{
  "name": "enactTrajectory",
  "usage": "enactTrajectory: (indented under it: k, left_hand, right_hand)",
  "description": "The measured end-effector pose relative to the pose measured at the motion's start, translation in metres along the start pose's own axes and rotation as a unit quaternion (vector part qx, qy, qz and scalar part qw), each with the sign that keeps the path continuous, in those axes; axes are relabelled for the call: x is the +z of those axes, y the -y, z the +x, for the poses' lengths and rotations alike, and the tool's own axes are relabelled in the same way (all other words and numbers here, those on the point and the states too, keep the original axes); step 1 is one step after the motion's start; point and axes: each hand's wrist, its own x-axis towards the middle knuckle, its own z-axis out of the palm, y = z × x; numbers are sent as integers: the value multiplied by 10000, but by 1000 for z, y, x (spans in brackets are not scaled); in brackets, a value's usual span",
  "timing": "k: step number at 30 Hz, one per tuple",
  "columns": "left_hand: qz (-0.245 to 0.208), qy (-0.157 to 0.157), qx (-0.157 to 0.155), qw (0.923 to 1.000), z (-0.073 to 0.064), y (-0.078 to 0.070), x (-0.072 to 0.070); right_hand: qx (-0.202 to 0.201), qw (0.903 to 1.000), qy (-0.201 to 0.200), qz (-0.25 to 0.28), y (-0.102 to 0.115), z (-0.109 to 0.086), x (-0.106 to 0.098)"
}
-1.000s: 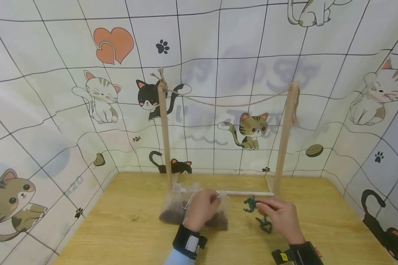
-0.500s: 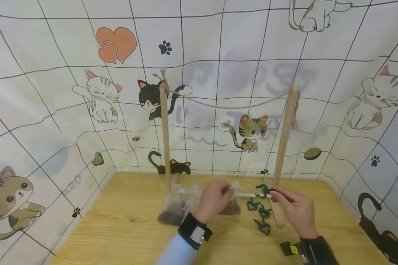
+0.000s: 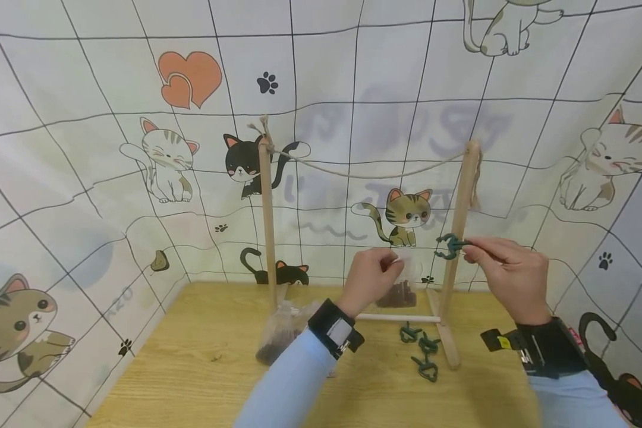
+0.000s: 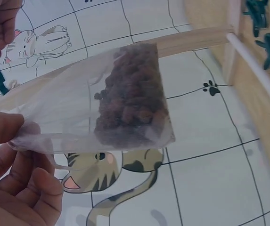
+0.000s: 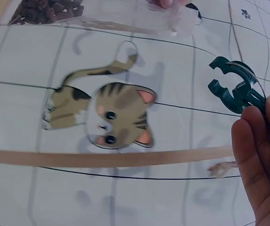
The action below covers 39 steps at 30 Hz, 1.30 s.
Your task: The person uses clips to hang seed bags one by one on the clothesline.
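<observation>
My left hand (image 3: 371,278) pinches the gathered top of a clear plastic bag (image 4: 78,117) in the left wrist view. Dark reddish-brown pieces (image 4: 135,99) fill the bag's far end, and it hangs off the table in the head view. Between thumb and fingers, my right hand (image 3: 510,273) holds a green plastic clip (image 5: 241,82) by its handles, with its hooked jaws pointing left. The clip is in front of the right wooden post (image 3: 457,220). A sagging string (image 3: 364,176) runs between the post tops, above both hands.
More bagged dark material (image 3: 278,339) sits on the table at left, partly behind my left forearm. Three green clips (image 3: 428,368) lie near the right post's wooden foot (image 3: 449,348). A white rod (image 3: 401,318) joins the posts low down. Cat-print cloth (image 3: 321,71) surrounds the table.
Both hands have risen and moved rightward. The left has lifted its bag off the table, away from the other bagged material; the right has carried its clip up from near the other clips.
</observation>
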Motion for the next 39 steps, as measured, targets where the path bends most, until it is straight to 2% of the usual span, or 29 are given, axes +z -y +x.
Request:
enactTrajectory:
  k: [4, 11, 15, 20, 26, 35, 39]
  left_hand:
    - [-135, -121, -66, 9998, 24, -8, -1]
    - [-345, -264, -231, 9988, 60, -20, -4]
    - [-347, -251, -309, 9986, 74, -22, -4]
    - [-246, -163, -387, 9988, 88, -27, -6]
    - [-190, -177, -533, 9982, 104, -35, -8]
    - [-721, -175, -1130, 9908, 121, -44, -9]
    - [-852, -156, -1140, 9897, 126, -45, -9]
  right_hand:
    - [-251, 9995, -164, -36, 15, 34, -6]
    - [-576, 9963, -161, -622, 6, 84, -10]
    - [-745, 9933, -176, -867, 8, 107, -10]
    - [-892, 9889, -74, -1186, 11, 125, -11]
    - [-915, 9825, 411, -1568, 11, 142, -13]
    - [-379, 9708, 1456, -1869, 15, 160, -10]
    - [-468, 9626, 1786, -1984, 16, 162, -5]
